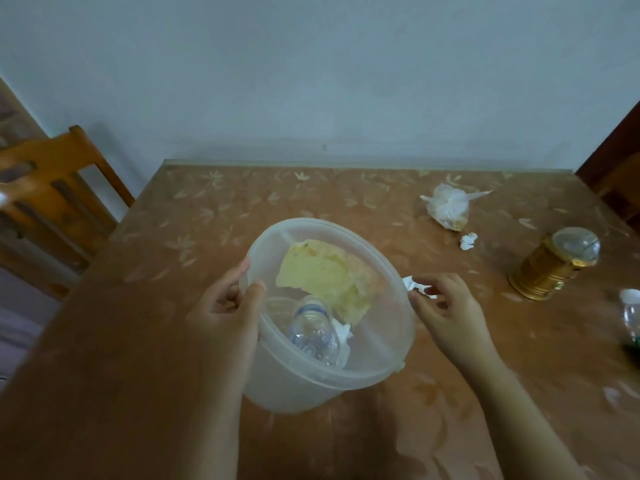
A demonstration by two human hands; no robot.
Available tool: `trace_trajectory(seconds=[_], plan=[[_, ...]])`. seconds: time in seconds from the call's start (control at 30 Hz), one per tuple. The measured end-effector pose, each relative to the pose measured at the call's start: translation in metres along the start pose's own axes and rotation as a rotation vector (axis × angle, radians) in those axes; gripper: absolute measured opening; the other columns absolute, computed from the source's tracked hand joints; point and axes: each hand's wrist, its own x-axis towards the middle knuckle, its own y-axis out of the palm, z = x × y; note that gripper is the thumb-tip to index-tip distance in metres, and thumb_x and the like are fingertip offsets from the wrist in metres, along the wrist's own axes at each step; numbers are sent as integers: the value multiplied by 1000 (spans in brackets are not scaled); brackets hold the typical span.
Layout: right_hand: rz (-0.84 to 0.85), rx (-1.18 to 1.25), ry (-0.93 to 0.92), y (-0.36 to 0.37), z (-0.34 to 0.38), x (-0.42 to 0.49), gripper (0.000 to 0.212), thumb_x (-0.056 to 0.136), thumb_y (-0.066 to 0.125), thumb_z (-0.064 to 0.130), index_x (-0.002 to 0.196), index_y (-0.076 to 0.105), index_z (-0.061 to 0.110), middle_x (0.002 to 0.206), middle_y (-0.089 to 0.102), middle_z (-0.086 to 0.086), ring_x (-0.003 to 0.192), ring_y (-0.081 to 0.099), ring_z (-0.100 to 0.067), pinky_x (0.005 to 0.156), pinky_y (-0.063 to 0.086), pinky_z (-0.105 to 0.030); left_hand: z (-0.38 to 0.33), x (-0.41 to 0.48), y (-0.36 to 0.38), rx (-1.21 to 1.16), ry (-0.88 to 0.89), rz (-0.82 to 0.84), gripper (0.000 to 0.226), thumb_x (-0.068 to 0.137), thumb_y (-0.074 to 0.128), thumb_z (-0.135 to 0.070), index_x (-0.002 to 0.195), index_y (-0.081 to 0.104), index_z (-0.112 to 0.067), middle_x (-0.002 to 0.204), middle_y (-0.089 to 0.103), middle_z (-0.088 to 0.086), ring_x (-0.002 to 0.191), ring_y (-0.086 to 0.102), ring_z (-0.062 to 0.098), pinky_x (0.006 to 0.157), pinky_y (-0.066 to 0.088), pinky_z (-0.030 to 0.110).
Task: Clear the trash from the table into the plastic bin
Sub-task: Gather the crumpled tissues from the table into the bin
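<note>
My left hand (227,308) grips the near left rim of a translucent plastic bin (388,268), which is tilted toward me above the table. Inside the bin lie a yellowish wrapper (322,275), a clear plastic bottle (313,332) and a scrap of white paper (343,330). My right hand (446,306) is just right of the bin's rim and pinches a small crumpled white paper (414,285). Farther back on the right lie a crumpled clear plastic bag (446,206) and a small white paper ball (468,241).
The table (173,341) has a brown leaf-patterned cover and stands against a pale wall. A gold lantern (554,265) lies on its side at the right. A clear bottle (632,313) is cut off at the right edge. A wooden chair (52,188) stands at the left.
</note>
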Motion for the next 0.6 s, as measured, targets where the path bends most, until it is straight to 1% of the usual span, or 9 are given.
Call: trace_trajectory(seconds=[0.07, 0.17, 0.33, 0.43, 0.6], plan=[[5, -40, 44, -3, -15, 5, 21, 82, 63, 23, 103, 62, 21, 100, 54, 6, 87, 54, -7, 69, 39, -21, -1, 4, 6, 17, 8, -4, 35, 68, 64, -27, 91, 67, -53, 50, 48, -15, 41, 41, 1, 41, 40, 15], [7, -61, 117, -9, -40, 16, 27, 83, 62, 23, 109, 60, 18, 104, 54, 3, 91, 54, -12, 75, 38, -26, -1, 8, 16, 22, 19, -28, 36, 68, 64, -23, 92, 68, -50, 48, 46, -15, 39, 38, 2, 39, 38, 14], [-1, -89, 202, -16, -82, 48, 28, 82, 62, 25, 109, 59, 16, 102, 49, 4, 93, 52, -15, 76, 38, -30, -9, 13, 36, 52, 50, -58, 39, 75, 67, -10, 89, 70, -46, 53, 47, -12, 39, 39, 3, 38, 39, 13], [30, -95, 234, -13, -107, 66, 32, 82, 62, 26, 111, 57, 14, 105, 48, 3, 94, 50, -14, 78, 38, -32, -11, 16, 54, 89, 55, -69, 37, 77, 66, -9, 92, 69, -43, 53, 47, -13, 39, 40, 3, 38, 40, 13], [117, -125, 250, 1, -145, 88, 37, 81, 64, 27, 113, 56, 11, 105, 48, 1, 99, 51, -19, 78, 38, -32, -11, 14, 80, 136, 106, -85, 39, 76, 66, -11, 91, 68, -47, 55, 51, -17, 43, 43, 2, 38, 41, 13]])
